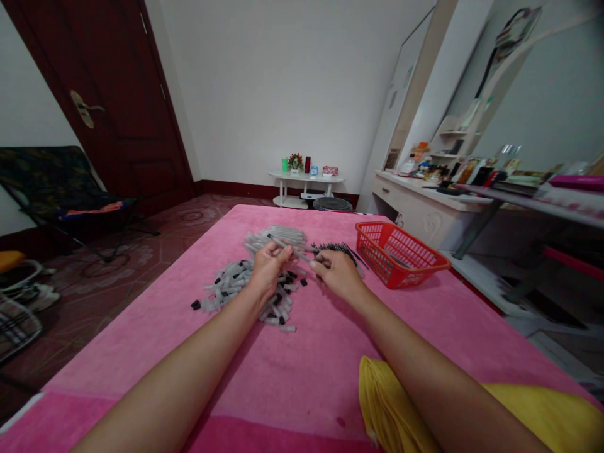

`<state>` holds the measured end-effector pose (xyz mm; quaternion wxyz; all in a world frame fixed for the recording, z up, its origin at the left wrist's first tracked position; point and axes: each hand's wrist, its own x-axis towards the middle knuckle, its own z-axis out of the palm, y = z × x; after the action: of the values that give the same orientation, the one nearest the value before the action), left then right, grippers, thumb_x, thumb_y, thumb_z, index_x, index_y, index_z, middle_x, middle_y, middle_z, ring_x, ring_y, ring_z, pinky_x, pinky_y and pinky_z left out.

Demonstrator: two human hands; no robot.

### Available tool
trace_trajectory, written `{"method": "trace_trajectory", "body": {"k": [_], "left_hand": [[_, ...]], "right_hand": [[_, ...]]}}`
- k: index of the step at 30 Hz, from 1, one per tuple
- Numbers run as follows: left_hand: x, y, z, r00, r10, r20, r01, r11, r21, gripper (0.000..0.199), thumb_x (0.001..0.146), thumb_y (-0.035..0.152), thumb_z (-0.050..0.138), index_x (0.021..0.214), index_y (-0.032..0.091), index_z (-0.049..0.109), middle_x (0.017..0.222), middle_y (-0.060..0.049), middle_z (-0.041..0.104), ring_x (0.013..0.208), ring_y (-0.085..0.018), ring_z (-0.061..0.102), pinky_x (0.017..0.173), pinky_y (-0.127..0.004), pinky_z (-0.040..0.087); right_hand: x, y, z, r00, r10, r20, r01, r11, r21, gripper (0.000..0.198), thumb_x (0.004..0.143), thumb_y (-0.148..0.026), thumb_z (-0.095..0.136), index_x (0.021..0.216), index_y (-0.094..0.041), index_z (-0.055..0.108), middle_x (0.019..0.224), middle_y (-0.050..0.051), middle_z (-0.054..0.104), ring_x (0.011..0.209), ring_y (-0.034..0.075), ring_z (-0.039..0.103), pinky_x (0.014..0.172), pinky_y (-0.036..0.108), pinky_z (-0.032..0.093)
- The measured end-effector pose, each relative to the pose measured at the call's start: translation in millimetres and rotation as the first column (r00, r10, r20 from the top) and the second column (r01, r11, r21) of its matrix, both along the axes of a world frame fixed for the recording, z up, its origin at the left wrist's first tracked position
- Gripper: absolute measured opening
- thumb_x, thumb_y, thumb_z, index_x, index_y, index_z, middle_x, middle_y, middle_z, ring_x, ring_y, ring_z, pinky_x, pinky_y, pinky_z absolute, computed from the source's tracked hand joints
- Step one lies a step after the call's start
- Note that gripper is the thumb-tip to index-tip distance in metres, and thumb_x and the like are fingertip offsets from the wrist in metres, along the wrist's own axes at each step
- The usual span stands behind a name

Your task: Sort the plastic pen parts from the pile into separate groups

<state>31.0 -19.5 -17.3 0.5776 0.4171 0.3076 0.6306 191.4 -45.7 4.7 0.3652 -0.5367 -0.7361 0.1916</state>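
Observation:
A slim translucent pen (301,254) with a black end runs between my two hands above the pink cloth. My left hand (268,269) pinches it between thumb and fingers, its black end pointing up and left. At its other end, the fingers of my right hand (338,272) are closed; the exact grip is partly hidden. Below my left hand spreads a heap of clear pen caps (231,280), some with black parts. Behind it lies a pile of clear pen barrels (287,234). Thin dark-tipped refills (333,247) lie just beyond my right hand.
A red plastic basket (401,255) stands to the right of the refills, with a few thin pieces inside. A yellow cloth (391,402) lies under my right forearm. The pink cloth (302,377) covers the table. A cluttered dresser (425,189) stands beyond on the right.

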Motion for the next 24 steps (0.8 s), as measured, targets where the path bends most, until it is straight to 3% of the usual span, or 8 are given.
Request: {"method": "trace_trajectory", "body": {"k": [4,7,9,11,14,19,22,24], "left_hand": [[8.1,-3.8,2.2,0.962,-0.074,-0.263,0.104,0.989,0.101,0.042,0.063,0.043,0.075,0.089,0.013,0.064,0.085,-0.008,0.071,0.072,-0.018,0.067,0.065,-0.027,0.054],[-0.9,4.9,2.8,0.892,0.068,-0.447,0.030,0.978,0.207,0.039,0.075,0.045,0.062,0.097,0.013,0.066,0.091,-0.009,0.072,0.082,-0.020,0.067,0.074,-0.031,0.053],[-16.7,15.1,1.0,0.759,0.267,-0.594,-0.080,0.944,0.322,0.033,0.080,0.038,0.056,0.099,0.014,0.068,0.097,-0.009,0.071,0.087,-0.021,0.066,0.082,-0.033,0.051],[-35.8,25.0,-2.3,0.527,0.435,-0.730,-0.154,0.894,0.421,0.028,0.080,0.032,0.056,0.099,0.016,0.069,0.101,-0.009,0.071,0.095,-0.023,0.064,0.088,-0.035,0.048],[-58.8,34.6,-8.2,0.254,0.482,-0.838,-0.147,0.876,0.460,0.027,0.081,0.027,0.053,0.099,0.018,0.071,0.103,-0.007,0.071,0.099,-0.024,0.063,0.089,-0.036,0.047],[-69.5,39.4,-17.1,0.034,0.444,-0.896,-0.051,0.896,0.442,0.028,0.078,0.017,0.051,0.097,0.021,0.072,0.100,-0.005,0.072,0.096,-0.022,0.064,0.086,-0.031,0.048],[-68.7,39.9,-21.3,-0.065,0.469,-0.881,0.020,0.883,0.469,0.031,0.076,0.015,0.052,0.100,0.021,0.071,0.103,-0.006,0.070,0.099,-0.022,0.061,0.090,-0.031,0.046],[-67.9,39.8,-23.5,-0.105,0.486,-0.867,0.066,0.874,0.482,0.034,0.076,0.013,0.053,0.104,0.021,0.069,0.106,-0.007,0.068,0.102,-0.022,0.059,0.092,-0.030,0.045]], "right_hand": [[4.4,0.6,7.9,0.993,-0.017,0.120,0.010,0.998,0.063,0.019,0.078,-0.030,0.053,0.067,-0.017,0.063,0.061,0.001,0.063,0.058,0.013,0.055,0.054,0.022,0.034],[21.4,6.1,19.6,0.983,-0.122,0.138,0.107,0.988,0.112,0.024,0.081,-0.034,0.050,0.071,-0.018,0.064,0.064,0.003,0.065,0.061,0.014,0.058,0.057,0.022,0.037],[40.0,10.6,29.9,0.958,-0.251,0.141,0.228,0.960,0.160,0.025,0.082,-0.035,0.049,0.076,-0.018,0.066,0.069,0.004,0.067,0.065,0.015,0.060,0.059,0.023,0.039],[61.8,13.9,40.4,0.892,-0.409,0.193,0.370,0.906,0.207,0.026,0.081,-0.036,0.049,0.081,-0.018,0.068,0.074,0.006,0.069,0.069,0.017,0.061,0.061,0.025,0.040],[93.4,16.2,51.9,0.726,-0.603,0.331,0.560,0.798,0.225,0.032,0.079,-0.042,0.050,0.084,-0.018,0.071,0.082,0.011,0.069,0.077,0.022,0.063,0.063,0.028,0.042],[127.6,17.7,56.5,0.542,-0.688,0.483,0.722,0.675,0.151,0.036,0.076,-0.044,0.052,0.092,-0.019,0.073,0.088,0.015,0.069,0.084,0.028,0.064,0.066,0.034,0.044],[134.5,17.4,56.9,0.500,-0.707,0.500,0.758,0.636,0.142,0.040,0.075,-0.045,0.054,0.098,-0.017,0.072,0.091,0.017,0.068,0.086,0.030,0.064,0.066,0.036,0.045],[132.8,15.9,58.0,0.504,-0.716,0.484,0.749,0.641,0.169,0.039,0.076,-0.043,0.054,0.100,-0.018,0.071,0.092,0.017,0.069,0.086,0.030,0.064,0.067,0.035,0.045]]}}
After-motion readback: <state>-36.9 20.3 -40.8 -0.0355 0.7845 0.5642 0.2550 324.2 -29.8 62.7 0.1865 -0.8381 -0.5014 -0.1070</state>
